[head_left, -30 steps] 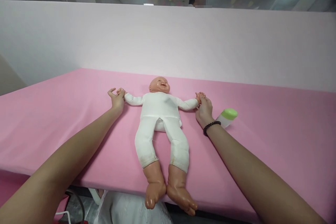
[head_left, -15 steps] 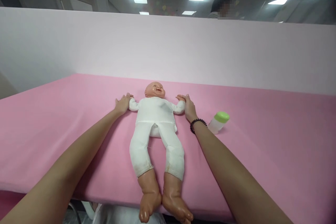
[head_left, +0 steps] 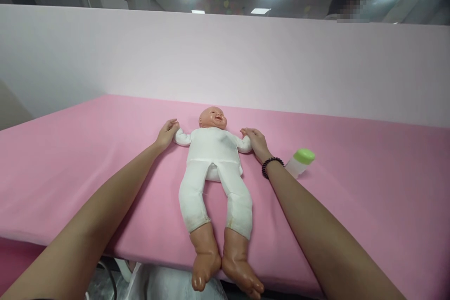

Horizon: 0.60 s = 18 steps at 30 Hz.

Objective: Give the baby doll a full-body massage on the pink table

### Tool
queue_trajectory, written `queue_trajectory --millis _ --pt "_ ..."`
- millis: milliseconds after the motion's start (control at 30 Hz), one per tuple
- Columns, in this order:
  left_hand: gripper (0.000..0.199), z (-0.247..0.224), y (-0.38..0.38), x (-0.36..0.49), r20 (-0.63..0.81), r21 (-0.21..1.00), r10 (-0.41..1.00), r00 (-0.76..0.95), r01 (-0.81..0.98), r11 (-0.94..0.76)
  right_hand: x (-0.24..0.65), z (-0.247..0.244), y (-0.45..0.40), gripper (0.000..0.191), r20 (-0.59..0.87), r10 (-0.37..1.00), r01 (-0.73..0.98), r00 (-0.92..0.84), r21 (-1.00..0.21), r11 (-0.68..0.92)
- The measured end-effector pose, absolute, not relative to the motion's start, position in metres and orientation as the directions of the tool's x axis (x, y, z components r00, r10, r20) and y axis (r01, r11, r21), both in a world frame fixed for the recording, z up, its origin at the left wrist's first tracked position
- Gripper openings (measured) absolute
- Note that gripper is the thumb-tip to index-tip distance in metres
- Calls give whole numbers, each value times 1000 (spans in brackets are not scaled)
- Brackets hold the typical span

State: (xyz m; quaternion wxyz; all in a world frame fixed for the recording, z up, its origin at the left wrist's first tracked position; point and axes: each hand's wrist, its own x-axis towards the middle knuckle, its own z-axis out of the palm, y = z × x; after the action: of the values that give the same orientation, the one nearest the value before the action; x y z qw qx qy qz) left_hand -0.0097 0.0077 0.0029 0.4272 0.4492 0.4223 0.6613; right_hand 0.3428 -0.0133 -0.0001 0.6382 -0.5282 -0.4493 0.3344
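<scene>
A baby doll (head_left: 213,150) in white cloth lies on its back on the pink padded table (head_left: 87,173), head toward the wall. Its bare feet hang at the near edge. Both of the doll's arms are spread out sideways. On the left, my left hand (head_left: 167,135) is closed around the doll's hand, which my fingers mostly hide. Over on the other side, my right hand (head_left: 257,143) grips the doll's other hand, with small doll fingertips showing past mine. A black beaded bracelet (head_left: 271,165) circles my right wrist.
A clear bottle with a green cap (head_left: 302,159) stands tilted-looking just right of my right wrist. Behind the table rises a white partition (head_left: 225,61). Beyond its top edge, a person's head (head_left: 348,2) shows at the right. Part of a white seat is below the near edge.
The view has shifted slightly, so the doll and bottle appear a little further right. My right hand has curled more over the doll's hand. The person behind the partition appears further right.
</scene>
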Motion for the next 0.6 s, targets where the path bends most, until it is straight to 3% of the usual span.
queue_trajectory --millis 100,200,333,433,500,600 --pt "48 18 -4 -10 201 923 920 -337 -250 -293 344 24 -23 36 240 860 -143 450 -931 335" --pt "44 45 -22 -8 274 902 889 -366 -224 -370 344 61 -49 40 359 861 -86 361 -906 414" --pt "26 79 -64 -6 460 887 888 -13 -40 -460 341 100 -106 23 466 878 161 112 -880 447" --pt "22 83 -96 -10 376 921 908 184 33 -388 344 100 -146 22 492 870 279 -42 -830 483" --pt "19 74 -111 -13 332 919 903 274 120 -375 350 87 -163 19 519 832 384 -199 -739 553" --pt "14 55 -123 -15 498 771 806 321 263 -580 359 59 -177 14 518 733 493 -440 -543 680"
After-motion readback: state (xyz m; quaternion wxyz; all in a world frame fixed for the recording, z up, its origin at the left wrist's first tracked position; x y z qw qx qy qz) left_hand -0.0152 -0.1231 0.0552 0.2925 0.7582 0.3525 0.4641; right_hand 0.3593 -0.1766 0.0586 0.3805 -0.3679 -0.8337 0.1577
